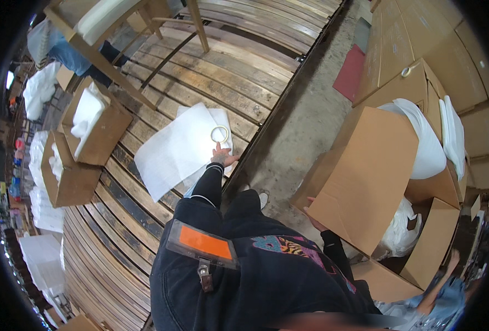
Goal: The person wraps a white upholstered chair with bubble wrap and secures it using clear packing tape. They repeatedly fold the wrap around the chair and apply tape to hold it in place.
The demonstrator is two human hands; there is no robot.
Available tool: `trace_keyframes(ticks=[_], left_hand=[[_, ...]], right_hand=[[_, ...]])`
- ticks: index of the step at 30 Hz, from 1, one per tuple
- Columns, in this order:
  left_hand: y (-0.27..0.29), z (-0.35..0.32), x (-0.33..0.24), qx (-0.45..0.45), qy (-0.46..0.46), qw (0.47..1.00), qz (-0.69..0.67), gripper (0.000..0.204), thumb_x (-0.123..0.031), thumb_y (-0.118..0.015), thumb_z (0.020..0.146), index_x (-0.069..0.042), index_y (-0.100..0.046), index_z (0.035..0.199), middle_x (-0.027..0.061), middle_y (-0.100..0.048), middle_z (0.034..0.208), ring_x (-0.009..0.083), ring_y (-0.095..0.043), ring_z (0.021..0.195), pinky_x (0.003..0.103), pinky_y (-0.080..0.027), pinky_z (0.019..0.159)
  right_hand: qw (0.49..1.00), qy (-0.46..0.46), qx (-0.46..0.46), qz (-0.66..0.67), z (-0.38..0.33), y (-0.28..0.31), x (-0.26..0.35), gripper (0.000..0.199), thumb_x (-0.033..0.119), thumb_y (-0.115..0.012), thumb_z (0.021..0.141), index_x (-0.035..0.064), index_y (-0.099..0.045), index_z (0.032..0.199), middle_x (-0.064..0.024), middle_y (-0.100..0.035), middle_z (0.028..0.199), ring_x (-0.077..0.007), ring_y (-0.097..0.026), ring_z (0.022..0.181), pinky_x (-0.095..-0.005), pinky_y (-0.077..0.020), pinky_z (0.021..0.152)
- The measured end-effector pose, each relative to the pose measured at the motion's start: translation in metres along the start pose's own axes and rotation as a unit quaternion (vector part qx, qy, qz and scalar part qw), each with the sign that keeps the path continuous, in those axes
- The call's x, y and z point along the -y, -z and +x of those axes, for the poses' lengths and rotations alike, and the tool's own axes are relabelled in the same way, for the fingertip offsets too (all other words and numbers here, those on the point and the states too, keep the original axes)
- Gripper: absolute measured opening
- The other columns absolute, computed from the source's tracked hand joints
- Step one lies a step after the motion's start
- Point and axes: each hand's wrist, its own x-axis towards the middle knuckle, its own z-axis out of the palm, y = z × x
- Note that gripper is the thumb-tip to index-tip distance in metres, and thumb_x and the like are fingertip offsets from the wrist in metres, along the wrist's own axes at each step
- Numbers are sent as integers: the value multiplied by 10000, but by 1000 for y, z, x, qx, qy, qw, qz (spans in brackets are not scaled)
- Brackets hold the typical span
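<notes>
Near the middle of the view, toward ten o'clock, the left hand [223, 156] reaches over the slatted wooden platform [244, 91], its grip apart, with fingers spread and one fingertip at or just beside a pale ring of tape [212, 135]; whether they touch is hard to tell. The tape lies flat at eleven o'clock, on the right-hand part of some white foam sheets [170, 146] that spread out toward nine. At four o'clock the right hand [314, 216] meets the lower edge of a big brown carton [366, 171]; the cardboard hides part of it, so I cannot tell whether that grip is clamped on the edge or merely resting there. As for progress, the sheets appear to be laid out and the carton stands open, a white plastic bag [399, 234] showing inside at four o'clock. Left undone, as far as shows: the tape is not lifted, the sheets lie unwrapped around anything, and the carton's flaps are not closed. A wooden chair [92, 55] stands toward ten, beyond two smaller open boxes [109, 135].
</notes>
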Motion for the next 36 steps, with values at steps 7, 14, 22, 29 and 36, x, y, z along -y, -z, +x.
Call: trace_keyframes(ticks=[7,14,22,29,36], left_hand=[[10,-2,-1,-49,26,997,-49,732,-515,-682,798,61,-621,1244,260,-617,1273,369,-543,1254,414,-425,1078],[19,26,24,-114,77,985,-102,459,-363,-675,790,24,-706,1035,247,-700,1053,380,-663,1037,438,-513,945],[58,56,76,-149,164,971,-92,241,-224,-637,833,-24,-695,956,242,-672,1034,409,-648,998,482,-526,876],[151,102,94,-304,-66,950,5,388,-143,-678,794,-58,-586,1161,159,-576,1223,357,-486,1242,461,-448,999],[160,158,89,-75,-277,894,344,250,-153,-600,880,-105,-647,1121,83,-640,1175,298,-463,1305,592,-327,1094]], right_hand=[[996,-48,56,51,-4,-32,5,522,410,-704,874,115,-593,1289,-112,-644,1187,-253,-592,1079,-402,-465,946],[954,-56,172,238,-10,-38,48,430,257,-628,966,90,-545,1353,-128,-605,1296,-271,-558,1233,-381,-436,1050],[817,-174,132,533,-17,8,118,413,146,-548,992,-19,-509,1368,-160,-585,1311,-272,-579,1187,-394,-479,1000],[879,-261,327,229,12,106,192,369,132,-580,949,10,-573,1297,-185,-630,1223,-319,-630,1069,-415,-510,915],[996,0,92,-6,169,92,247,280,107,-612,897,49,-651,1168,-202,-669,1066,-381,-650,967,-425,-527,829]])
